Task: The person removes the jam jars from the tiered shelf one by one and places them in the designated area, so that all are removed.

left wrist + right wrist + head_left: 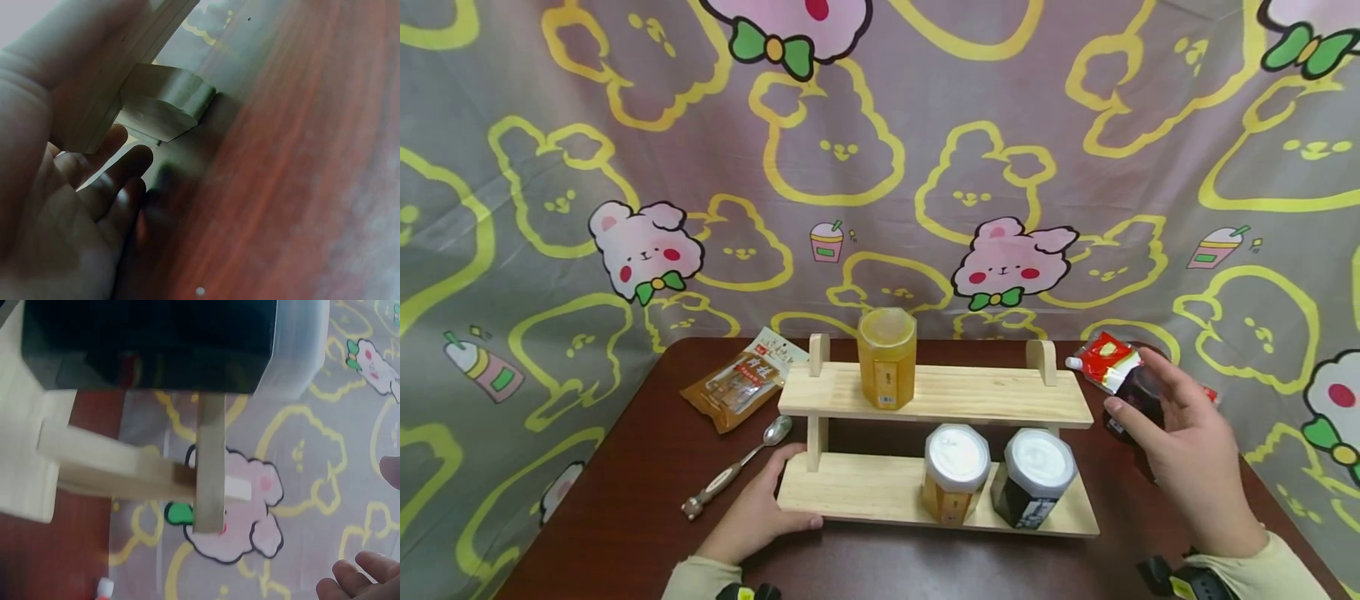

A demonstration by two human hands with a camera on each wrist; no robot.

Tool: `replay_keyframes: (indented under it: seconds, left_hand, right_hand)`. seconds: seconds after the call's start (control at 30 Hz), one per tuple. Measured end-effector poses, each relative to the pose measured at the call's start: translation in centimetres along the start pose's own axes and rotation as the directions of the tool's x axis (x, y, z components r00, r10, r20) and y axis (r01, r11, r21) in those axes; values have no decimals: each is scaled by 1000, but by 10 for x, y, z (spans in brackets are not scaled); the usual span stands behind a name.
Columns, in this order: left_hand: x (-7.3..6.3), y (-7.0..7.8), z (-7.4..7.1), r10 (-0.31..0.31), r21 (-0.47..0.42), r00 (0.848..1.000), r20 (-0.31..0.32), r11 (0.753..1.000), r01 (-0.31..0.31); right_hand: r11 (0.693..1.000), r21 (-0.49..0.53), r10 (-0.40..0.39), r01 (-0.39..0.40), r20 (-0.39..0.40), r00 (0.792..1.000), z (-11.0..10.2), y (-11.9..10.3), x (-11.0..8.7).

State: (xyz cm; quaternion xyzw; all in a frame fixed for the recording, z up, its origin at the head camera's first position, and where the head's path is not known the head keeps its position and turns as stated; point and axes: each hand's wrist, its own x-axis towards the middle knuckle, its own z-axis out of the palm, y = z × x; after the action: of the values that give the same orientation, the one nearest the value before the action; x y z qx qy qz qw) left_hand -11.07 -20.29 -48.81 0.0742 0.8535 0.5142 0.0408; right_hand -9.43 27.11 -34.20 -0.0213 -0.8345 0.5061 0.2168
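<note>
two-tier pale wooden shelf (985,393), standing upright, red white-capped pouch (1103,357) just beside

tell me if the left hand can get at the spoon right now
Probably yes: the spoon lies on the table beside the left hand, with nothing visible between them, though the hand would likely have to let go of the wooden rack first.

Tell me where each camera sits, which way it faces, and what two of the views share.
Head: worn on the head, facing forward and down at the wooden shelf and patterned curtain; left hand, right hand and sleeves show.
Left wrist: worn on that wrist, facing the shelf's end and the tabletop; the left hand's thumb and fingers show.
Right wrist: worn on that wrist, facing the dark jar, shelf and curtain; fingertips show at the right edge.
Head and right wrist share the dark jar, shelf and curtain.
</note>
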Motion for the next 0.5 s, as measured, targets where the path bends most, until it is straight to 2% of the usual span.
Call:
replay_keyframes:
  seconds: [0.2,0.5]
  left_hand:
    - [0,-1,0,26,13,1000,9,1000,-26]
    - [1,-2,0,4,26,1000,-2,1000,-4]
  right_hand:
    - [998,23,-61,60,43,997,12,-13,1]
    - [990,87,-121,113,94,988,26,-25,4]
